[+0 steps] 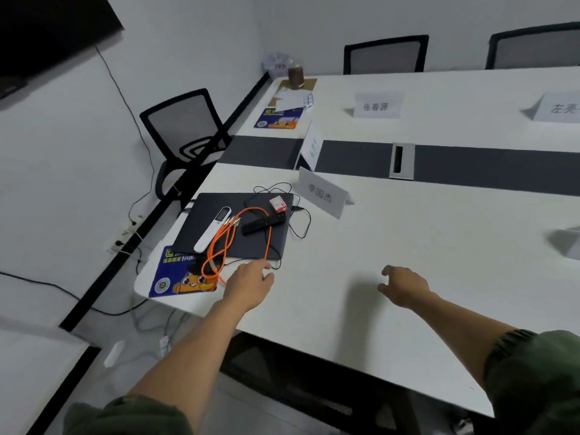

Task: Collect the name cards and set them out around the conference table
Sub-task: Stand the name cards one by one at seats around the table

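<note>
The nearest name card (321,193) stands upright on the white bench (423,240), just beyond the far right corner of a closed dark laptop (232,233) and well ahead of both hands. The left grip (251,282) is apart, fingers loosely extended, and holds nothing; its fingertips lie just beside the laptop's near edge and an orange cable (268,237), and contact with the bench cannot be determined. The right grip (405,285) is also apart, fingers spread and slightly curled, holds nothing and sits over bare bench surface, with a shadow to its left. The nearest name card is a folded white tent with three dark printed characters on its face. A second card (311,145) stands edge-on at the dark centre strip (486,171). Two further cards (378,105) (558,108) stand on the far half of the bench, in front of two black mesh chairs (386,54). On the laptop lie a white remote (213,229), a black remote (260,222), a small red-and-white box (278,204) and a thin black cable (298,221). A blue printed mat (175,277) lies at the near left corner under the orange cable. A grey cable port (401,160) sits in the centre strip.
</note>
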A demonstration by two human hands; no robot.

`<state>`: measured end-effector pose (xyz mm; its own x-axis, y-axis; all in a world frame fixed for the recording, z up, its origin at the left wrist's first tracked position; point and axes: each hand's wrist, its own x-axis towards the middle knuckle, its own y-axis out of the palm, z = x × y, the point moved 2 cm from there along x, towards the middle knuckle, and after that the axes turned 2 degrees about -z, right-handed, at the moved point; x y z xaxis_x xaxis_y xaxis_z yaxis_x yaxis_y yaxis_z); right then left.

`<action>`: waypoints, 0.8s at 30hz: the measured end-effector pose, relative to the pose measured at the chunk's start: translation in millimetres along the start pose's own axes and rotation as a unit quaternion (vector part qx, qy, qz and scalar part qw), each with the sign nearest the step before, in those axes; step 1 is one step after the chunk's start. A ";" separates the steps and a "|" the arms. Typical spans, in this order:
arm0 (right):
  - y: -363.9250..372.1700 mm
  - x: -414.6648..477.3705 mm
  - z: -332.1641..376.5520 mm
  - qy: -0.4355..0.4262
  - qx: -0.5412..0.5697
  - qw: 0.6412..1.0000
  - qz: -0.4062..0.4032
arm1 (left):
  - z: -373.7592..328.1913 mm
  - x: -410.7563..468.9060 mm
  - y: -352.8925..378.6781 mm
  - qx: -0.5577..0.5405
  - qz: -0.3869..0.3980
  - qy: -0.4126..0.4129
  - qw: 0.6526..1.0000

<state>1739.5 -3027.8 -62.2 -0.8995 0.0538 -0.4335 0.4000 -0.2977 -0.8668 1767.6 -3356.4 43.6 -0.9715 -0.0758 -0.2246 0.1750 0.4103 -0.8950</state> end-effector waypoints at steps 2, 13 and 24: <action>-0.9 9.3 4.4 0.010 0.001 1.000 0.003 | 0.3 22.5 -2.2 0.007 0.010 0.013 1.000; 12.8 71.5 -28.0 0.169 0.052 0.982 -0.067 | -50.6 229.2 21.3 0.075 0.056 0.162 0.982; 76.5 81.2 -54.1 0.208 0.017 0.965 -0.161 | -107.1 353.4 79.5 0.205 0.026 0.304 0.930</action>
<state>1706.6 -2994.6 -177.0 -0.8250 0.5242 -0.2111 0.0996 -0.2328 -0.9674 1421.0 -3253.2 -65.7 -0.8490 0.5135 -0.1246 0.1504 0.0087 -0.9886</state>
